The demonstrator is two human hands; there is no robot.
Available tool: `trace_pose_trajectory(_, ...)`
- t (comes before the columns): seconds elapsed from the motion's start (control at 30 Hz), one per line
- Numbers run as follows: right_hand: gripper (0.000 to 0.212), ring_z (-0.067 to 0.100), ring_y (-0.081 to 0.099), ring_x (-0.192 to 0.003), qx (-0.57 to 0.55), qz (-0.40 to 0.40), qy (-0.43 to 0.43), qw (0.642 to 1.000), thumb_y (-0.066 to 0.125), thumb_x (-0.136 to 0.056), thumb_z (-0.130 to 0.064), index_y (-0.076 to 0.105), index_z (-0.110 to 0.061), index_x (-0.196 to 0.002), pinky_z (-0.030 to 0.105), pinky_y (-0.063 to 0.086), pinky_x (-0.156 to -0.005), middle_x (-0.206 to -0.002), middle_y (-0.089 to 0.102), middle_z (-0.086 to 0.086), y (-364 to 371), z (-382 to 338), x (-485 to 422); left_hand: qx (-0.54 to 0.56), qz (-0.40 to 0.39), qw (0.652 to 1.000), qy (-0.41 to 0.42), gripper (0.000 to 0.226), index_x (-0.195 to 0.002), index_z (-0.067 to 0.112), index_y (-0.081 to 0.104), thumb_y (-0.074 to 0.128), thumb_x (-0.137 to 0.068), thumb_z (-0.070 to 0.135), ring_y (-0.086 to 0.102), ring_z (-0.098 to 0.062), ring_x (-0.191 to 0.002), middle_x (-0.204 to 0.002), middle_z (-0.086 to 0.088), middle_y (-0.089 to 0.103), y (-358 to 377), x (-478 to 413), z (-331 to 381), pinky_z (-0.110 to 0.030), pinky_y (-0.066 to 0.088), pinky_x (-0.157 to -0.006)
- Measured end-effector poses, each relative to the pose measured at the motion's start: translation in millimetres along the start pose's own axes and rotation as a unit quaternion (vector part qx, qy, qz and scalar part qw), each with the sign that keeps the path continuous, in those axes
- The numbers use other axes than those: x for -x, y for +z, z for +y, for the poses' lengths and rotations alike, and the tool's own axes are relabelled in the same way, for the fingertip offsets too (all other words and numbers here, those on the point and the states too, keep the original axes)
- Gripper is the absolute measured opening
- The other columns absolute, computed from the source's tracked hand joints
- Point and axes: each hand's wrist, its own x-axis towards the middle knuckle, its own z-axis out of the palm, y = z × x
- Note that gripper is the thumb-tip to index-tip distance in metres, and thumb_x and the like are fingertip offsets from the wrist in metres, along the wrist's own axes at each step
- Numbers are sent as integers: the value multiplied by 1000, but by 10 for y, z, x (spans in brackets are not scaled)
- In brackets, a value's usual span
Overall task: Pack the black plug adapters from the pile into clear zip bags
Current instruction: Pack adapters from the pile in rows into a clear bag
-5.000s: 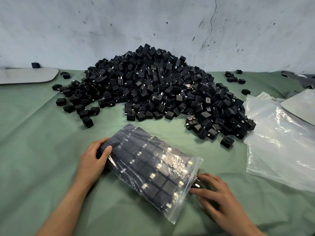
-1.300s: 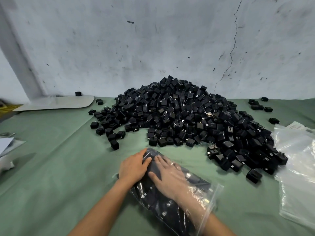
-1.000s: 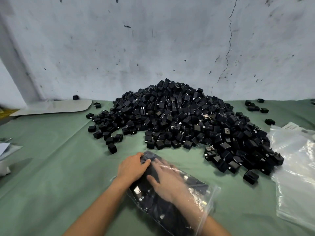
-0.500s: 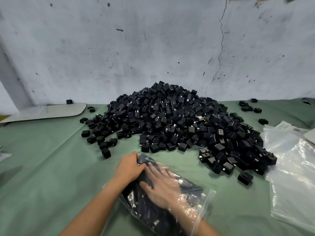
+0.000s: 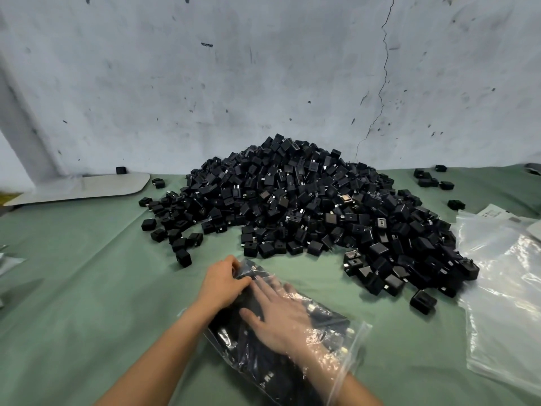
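Right hand (image 5: pixel 278 315), fingers flat, lies inside the zip bag (image 5: pixel 336 326) on packed adapters (image 5: pixel 251 347). Left hand (image 5: pixel 224 284) grips the bag's far end, near the pile (image 5: pixel 307 215).

Zip bag (image 5: pixel 328 320) sits in front of adapter pile (image 5: pixel 307 206), empty bags (image 5: pixel 503 273) to rt, board (image 5: pixel 87 187) back-left.

Green cloth (image 5: pixel 73 273); cracked grey wall (image 5: pixel 263 83); pale board (image 5: pixel 87 187).
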Motion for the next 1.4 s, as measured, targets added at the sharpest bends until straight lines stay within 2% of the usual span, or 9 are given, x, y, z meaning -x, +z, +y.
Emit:
trace_pose_trajectory(0.1,72,7,-20,-138,6,-3,-4,1000,5,-88,-73,-7,-37,-149,38,16,-115,-151,-14,-21,-17,3,5,4,3,1000,1,24,-93,19,53,72,-82,27,54,-13,-83,-90,3,59,-6,-11,-18,-21,36,-67)
trace_pose_trajectory(0.2,70,11,-15,-143,27,-2,-16,999,7,-91,-68,-6,-34,-150,40,-5,-117,-155,-11,-18,-50,-5,14,21,17,1000,10,25,-91,20,51,73,-80,25,54,-14,-84,-93,3,59,14,3,-44,-22,35,-66)
trace_pose_trajectory(0.27,70,12,-12,-145,33,1,-16,999,10,-92,-67,-3,-32,-151,42,-7,-117,-157,-7,-16,-74,-18,18,29,23,999,13,25,-92,20,50,72,-80,23,54,-15,-87,-96,2,57,37,13,-66,-23,36,-69)
trace_pose_trajectory(0.43,73,13,-17,-143,33,-18,-8,999,10,-91,-68,-3,-30,-151,42,-12,-114,-155,-12,-15,-97,-48,20,5,12,1000,-9,40,-122,25,45,61,-86,31,59,-23,-99,-111,-2,62,112,16,-12,-33,46,-83)
trace_pose_trajectory(0.77,62,20,-8,-146,30,3,-41,999,22,-96,-53,12,-28,-152,47,-8,-116,-160,-6,-4,-196,-102,62,-51,-29,996,-65,56,-139,27,39,50,-87,43,54,-26,-117,-129,-6,57,122,-75,93,-38,45,-94)
trace_pose_trajectory(1.07,58,12,-8,-146,3,2,-37,999,20,-99,-48,11,-28,-153,35,-10,-111,-160,-4,-10,-230,-122,-9,-120,-34,992,-27,52,-143,27,35,38,-94,45,57,-27,-114,-128,-6,60,139,-18,-11,-37,46,-90)
trace_pose_trajectory(1.17,59,15,-5,-147,7,0,-29,1000,19,-99,-46,9,-25,-153,40,-4,-116,-160,-1,-9,-227,-132,-22,-147,-34,989,8,53,-149,36,24,29,-98,51,54,-25,-118,-137,-3,53,168,23,-36,-38,45,-93)
trace_pose_trajectory(1.27,58,17,-7,-147,39,6,-44,998,18,-99,-45,8,-24,-153,43,-5,-118,-160,-2,-5,-241,-117,37,-190,-39,980,45,50,-148,51,11,18,-99,56,46,-23,-125,-156,8,27,185,77,-47,-39,44,-94)
trace_pose_trajectory(1.4,57,15,-14,-145,71,-8,-81,994,9,-99,-54,7,-32,-152,41,-14,-116,-158,-11,-6,-272,-10,365,-263,-13,963,58,51,-151,46,8,15,-100,54,28,-24,-141,-162,11,6,197,141,-9,-44,35,-105)
